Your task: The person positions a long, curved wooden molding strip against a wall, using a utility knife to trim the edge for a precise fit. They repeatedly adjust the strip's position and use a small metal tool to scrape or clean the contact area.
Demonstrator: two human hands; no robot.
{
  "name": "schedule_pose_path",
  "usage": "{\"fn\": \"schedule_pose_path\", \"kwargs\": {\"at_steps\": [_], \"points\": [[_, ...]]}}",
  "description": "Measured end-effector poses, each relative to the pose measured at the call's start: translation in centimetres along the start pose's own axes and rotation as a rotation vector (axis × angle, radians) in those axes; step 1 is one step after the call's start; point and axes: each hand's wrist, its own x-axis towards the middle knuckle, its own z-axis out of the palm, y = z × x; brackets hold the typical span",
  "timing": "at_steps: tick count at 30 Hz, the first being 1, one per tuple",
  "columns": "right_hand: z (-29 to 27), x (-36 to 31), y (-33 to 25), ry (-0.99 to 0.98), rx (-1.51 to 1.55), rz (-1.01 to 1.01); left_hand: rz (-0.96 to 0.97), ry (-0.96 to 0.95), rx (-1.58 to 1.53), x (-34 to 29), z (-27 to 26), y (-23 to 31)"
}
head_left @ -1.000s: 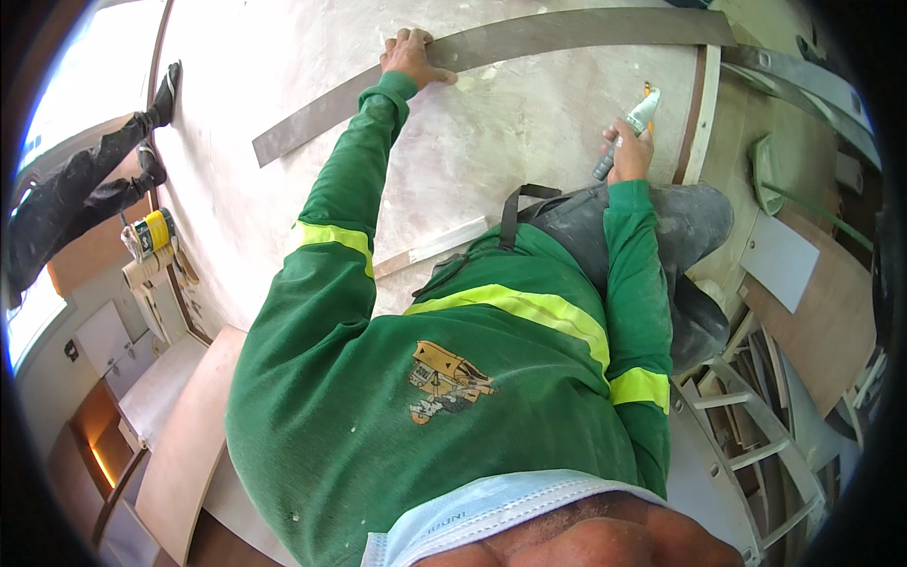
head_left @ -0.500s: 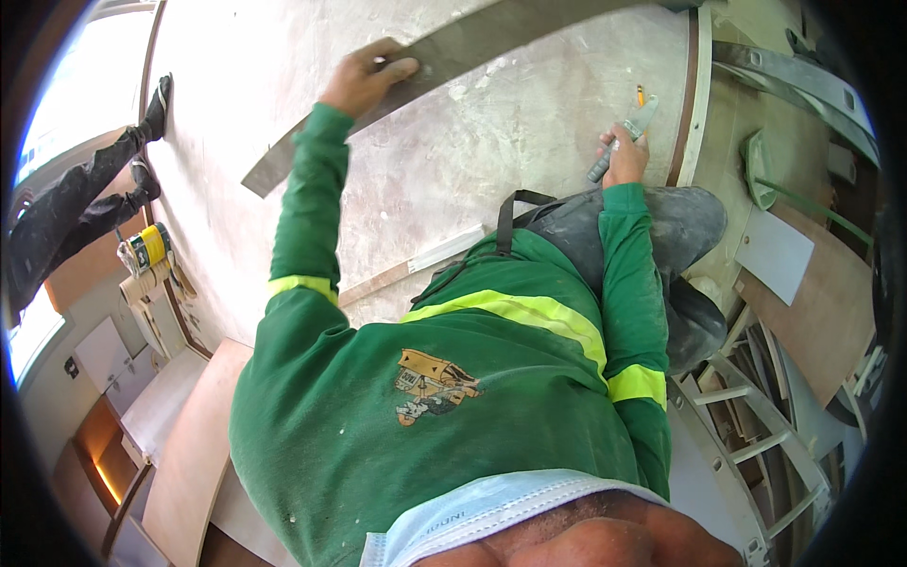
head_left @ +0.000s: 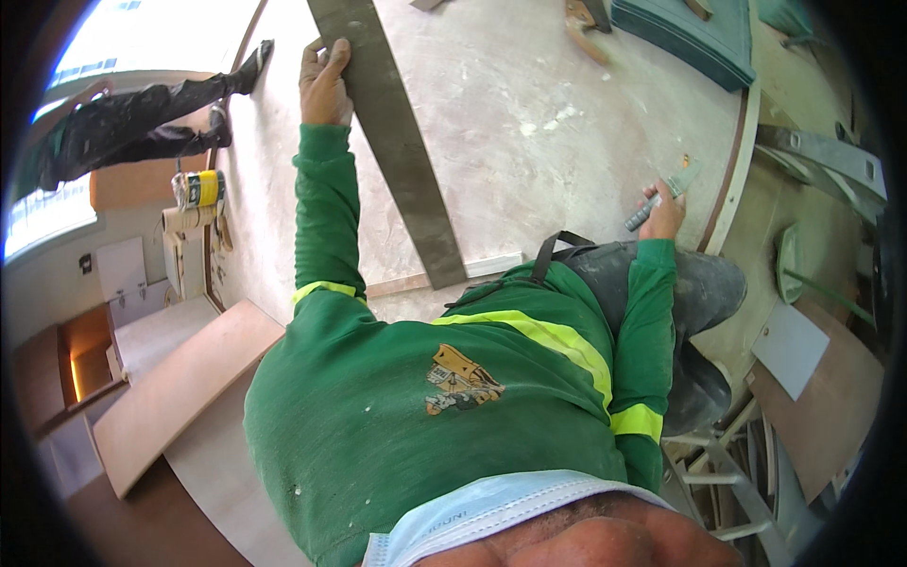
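Observation:
My left hand [head_left: 326, 87] is closed on the left edge of a long, flat, dark grey-brown strip [head_left: 397, 142], thumb on top. The strip slants from the top of the view down toward my waist, and its far end is cut off by the frame. Its near end reaches a thin white-and-brown batten [head_left: 496, 265] lying on the pale, dusty worktop [head_left: 529, 203]. By my right knee, my right hand [head_left: 664, 215] grips a tool with a dark grey handle [head_left: 642, 214] and a pale, pointed blade. A small orange pencil-like piece [head_left: 686, 159] lies just beyond the blade.
A handsaw [head_left: 590, 33] and a teal case [head_left: 680, 42] lie at the far side. Another person's legs [head_left: 161, 132] are at the left, near a yellow-and-white can [head_left: 198, 189]. Boards [head_left: 189, 387] stand at lower left; a ladder [head_left: 742, 482] and offcuts are at lower right.
My left hand has swung the strip from slanting up to the right to pointing down toward my waist. The view has shifted, bringing in the saw and case. My right hand still holds its tool.

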Motion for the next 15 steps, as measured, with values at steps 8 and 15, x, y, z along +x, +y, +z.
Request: {"fn": "schedule_pose_path", "kwargs": {"at_steps": [8, 15], "points": [[1.6, -2.8, -1.5, -0.293, -0.264, -0.221, 0.031, 0.245, -0.017, 7.3, -5.0, -2.2], [2.4, -5.3, -1.7, -0.53, -0.579, -0.365, -0.118, 0.48, -0.019, 8.8, -5.9, -11.6]]}}
